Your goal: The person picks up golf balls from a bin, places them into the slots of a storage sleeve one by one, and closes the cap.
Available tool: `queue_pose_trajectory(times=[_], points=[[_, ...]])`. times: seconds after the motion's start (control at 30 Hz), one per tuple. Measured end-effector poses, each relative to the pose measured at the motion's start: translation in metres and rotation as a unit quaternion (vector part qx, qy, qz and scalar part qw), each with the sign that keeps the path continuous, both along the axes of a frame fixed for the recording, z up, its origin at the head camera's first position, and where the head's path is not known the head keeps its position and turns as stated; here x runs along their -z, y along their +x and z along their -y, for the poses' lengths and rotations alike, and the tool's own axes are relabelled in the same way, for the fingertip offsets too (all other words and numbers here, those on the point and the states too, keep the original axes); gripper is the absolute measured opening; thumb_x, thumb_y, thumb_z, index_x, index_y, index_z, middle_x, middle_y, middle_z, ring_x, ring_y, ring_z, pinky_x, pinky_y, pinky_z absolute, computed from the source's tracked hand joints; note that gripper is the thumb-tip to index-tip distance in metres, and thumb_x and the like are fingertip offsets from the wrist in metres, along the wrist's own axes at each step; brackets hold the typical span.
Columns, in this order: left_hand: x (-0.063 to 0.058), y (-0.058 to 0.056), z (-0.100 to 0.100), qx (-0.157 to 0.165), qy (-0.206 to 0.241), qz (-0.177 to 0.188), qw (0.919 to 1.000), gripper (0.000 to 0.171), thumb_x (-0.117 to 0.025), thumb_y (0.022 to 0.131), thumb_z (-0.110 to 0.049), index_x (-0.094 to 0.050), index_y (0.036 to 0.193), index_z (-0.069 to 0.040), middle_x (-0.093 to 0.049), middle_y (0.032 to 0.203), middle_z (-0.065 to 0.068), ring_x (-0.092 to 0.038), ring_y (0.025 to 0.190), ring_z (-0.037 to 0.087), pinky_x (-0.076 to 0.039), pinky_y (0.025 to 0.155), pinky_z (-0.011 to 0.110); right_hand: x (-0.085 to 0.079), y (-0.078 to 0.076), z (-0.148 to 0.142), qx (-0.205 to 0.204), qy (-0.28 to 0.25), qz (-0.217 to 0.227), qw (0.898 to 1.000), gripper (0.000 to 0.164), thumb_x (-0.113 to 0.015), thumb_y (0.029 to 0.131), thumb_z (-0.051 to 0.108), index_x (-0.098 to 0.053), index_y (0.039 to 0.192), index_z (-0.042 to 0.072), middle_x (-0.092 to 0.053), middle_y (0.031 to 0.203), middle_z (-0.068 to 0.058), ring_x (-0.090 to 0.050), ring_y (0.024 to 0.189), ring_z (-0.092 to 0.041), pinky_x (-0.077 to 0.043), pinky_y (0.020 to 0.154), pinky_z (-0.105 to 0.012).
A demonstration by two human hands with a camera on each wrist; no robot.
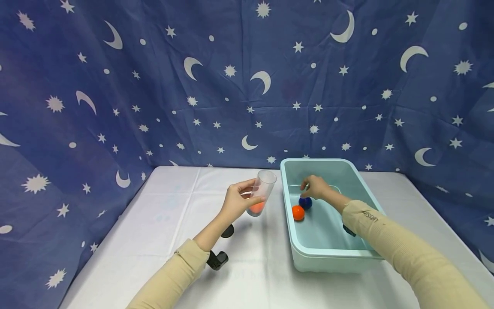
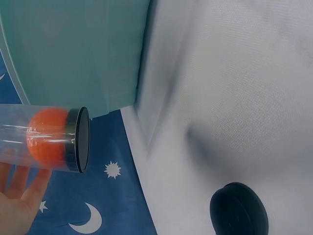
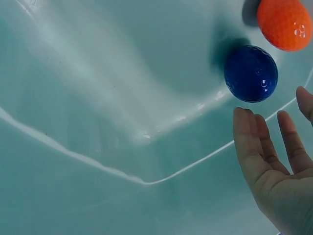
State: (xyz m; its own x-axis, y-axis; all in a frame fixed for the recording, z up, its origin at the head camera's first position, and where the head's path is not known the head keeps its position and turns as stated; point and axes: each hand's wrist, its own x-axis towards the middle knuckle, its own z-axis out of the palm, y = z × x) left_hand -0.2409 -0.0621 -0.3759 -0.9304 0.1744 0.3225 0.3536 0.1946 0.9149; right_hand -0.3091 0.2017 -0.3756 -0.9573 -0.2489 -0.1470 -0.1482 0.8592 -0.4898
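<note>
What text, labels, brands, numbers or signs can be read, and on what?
Right sleeve: dark lettering, too small and blurred to read reliably.
Clear tube, blue ball, tub: no text visible.
Backdrop: printed moon and star shapes, no words visible.

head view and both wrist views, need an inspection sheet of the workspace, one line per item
Surface: white-covered table.
Job's things: clear tube, tilted, with an orange ball at its dark-capped end; pale teal bin containing a blue ball and a second orange ball.
Clutter: black round piece on the table.
Grippers: left hand grips the tube; right hand is inside the bin, fingers close by the blue ball, not closed around it.
Cables: nothing seen.
Surroundings: blue backdrop with moons and stars.
</note>
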Motion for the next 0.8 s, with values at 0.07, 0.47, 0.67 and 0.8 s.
queue_pose_trajectory(times=[0.07, 0.47, 0.67, 0.8], points=[[-0.0004, 0.0, 0.0001, -0.004, 0.001, 0.001, 1.0, 0.052, -0.08, 0.071, -0.003, -0.062, 0.12, 0.002, -0.067, 0.115, 0.017, -0.064, 0.104, 0.03, -0.055, 0.087, 0.039, 0.0013, -0.0002, 0.0003, 0.002, 0.004, 0.008, 1.0, 0.028, -0.072, 0.079, 0.007, -0.063, 0.101, -0.008, -0.065, 0.096, -0.022, -0.057, 0.071, -0.02, -0.054, 0.057, -0.026], [0.0001, 0.0008, -0.0037, 0.001, 0.016, 0.022, 0.9996, 0.052, -0.08, 0.07, 0.0, -0.063, 0.119, 0.002, -0.067, 0.114, 0.019, -0.065, 0.104, 0.03, -0.055, 0.087, 0.039, 0.0035, -0.001, 0.0005, 0.003, 0.05, 0.025, 0.998, 0.026, -0.074, 0.08, 0.01, -0.064, 0.099, -0.004, -0.061, 0.105, -0.024, -0.058, 0.073, -0.022, -0.057, 0.057, -0.028], [0.0001, 0.0005, -0.0033, 0.0, 0.021, 0.021, 0.9996, 0.055, -0.08, 0.069, 0.002, -0.061, 0.121, 0.004, -0.066, 0.115, 0.021, -0.063, 0.106, 0.033, -0.054, 0.089, 0.044, 0.0062, -0.0016, 0.0005, -0.004, 0.045, 0.036, 0.998, 0.022, -0.074, 0.08, 0.009, -0.064, 0.095, -0.003, -0.059, 0.106, -0.025, -0.061, 0.073, -0.023, -0.059, 0.059, -0.031], [0.0012, 0.0011, -0.0023, 0.004, 0.019, 0.027, 0.9995, 0.053, -0.08, 0.07, 0.001, -0.062, 0.119, 0.003, -0.067, 0.113, 0.02, -0.063, 0.104, 0.031, -0.054, 0.089, 0.044, 0.0084, 0.0005, 0.0005, -0.006, 0.039, 0.042, 0.998, 0.022, -0.074, 0.079, 0.009, -0.063, 0.093, -0.003, -0.059, 0.097, -0.02, -0.058, 0.067, -0.018, -0.059, 0.06, -0.031]])
